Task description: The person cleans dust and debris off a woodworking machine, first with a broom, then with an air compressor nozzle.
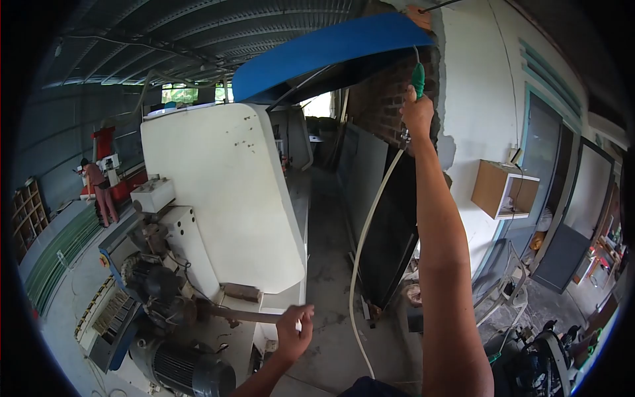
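Raised high, my right hand [417,114] is wrapped around a green air blow gun [418,78] with a pale hose [362,255] trailing down toward the floor. Its thin nozzle points upward and overlaps the lower edge of the blue curved cover [331,49]. Low in the view, my left hand [294,334] has loosely bent fingers, with a gap by the thumb and nothing seen in it. It overlaps the end of a flat bar [248,315] on the machine. Above that stands a big cream machine panel [218,198].
Motors [182,367] and pulleys crowd the machine's lower left. A dark panel [385,228] leans by the brick wall. At right are a wall box [503,188] and a metal chair [509,284]. Another person [100,188] stands at the far left beside long green strips [66,241].
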A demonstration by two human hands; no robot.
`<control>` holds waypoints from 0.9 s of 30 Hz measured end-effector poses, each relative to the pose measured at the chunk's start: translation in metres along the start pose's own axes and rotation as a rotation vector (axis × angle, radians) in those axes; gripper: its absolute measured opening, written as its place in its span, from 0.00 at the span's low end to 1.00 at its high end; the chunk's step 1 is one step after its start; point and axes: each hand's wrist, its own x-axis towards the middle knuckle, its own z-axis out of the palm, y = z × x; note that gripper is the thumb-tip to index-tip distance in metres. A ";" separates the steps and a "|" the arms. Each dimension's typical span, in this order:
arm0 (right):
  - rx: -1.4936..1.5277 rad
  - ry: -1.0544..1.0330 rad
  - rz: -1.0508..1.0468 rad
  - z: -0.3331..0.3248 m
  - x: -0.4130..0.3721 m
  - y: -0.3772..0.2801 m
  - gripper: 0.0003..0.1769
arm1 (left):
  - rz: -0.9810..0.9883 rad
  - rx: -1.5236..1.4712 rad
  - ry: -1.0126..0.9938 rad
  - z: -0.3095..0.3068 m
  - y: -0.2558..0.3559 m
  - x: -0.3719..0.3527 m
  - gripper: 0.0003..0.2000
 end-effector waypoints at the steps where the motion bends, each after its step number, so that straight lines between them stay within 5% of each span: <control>1: 0.007 0.009 -0.027 -0.009 0.004 -0.006 0.24 | -0.010 -0.040 0.009 0.005 0.005 0.015 0.11; 3: -0.060 0.054 -0.025 -0.030 0.016 -0.016 0.25 | 0.041 -0.147 0.048 0.018 0.019 0.033 0.11; 8: -0.012 -0.504 0.145 -0.024 0.006 -0.024 0.22 | 0.019 -0.182 0.001 0.053 0.040 0.024 0.10; 10: 0.034 -0.734 0.149 -0.006 -0.036 -0.030 0.30 | -0.008 -0.174 -0.057 0.065 0.043 0.016 0.09; 13: 0.113 -0.970 0.224 0.018 -0.112 0.010 0.29 | -0.061 -0.147 -0.114 0.077 0.044 0.001 0.09; 15: 0.165 -0.883 0.243 0.014 -0.173 0.057 0.27 | -0.123 -0.143 -0.123 0.082 0.039 -0.015 0.08; 22: -0.141 -0.499 0.881 -0.110 -0.380 0.301 0.23 | -0.324 0.007 -0.177 0.078 0.014 -0.068 0.08; 27: -0.609 -0.629 0.933 -0.242 -0.522 0.402 0.23 | -0.517 -0.031 -0.197 0.095 -0.005 -0.102 0.07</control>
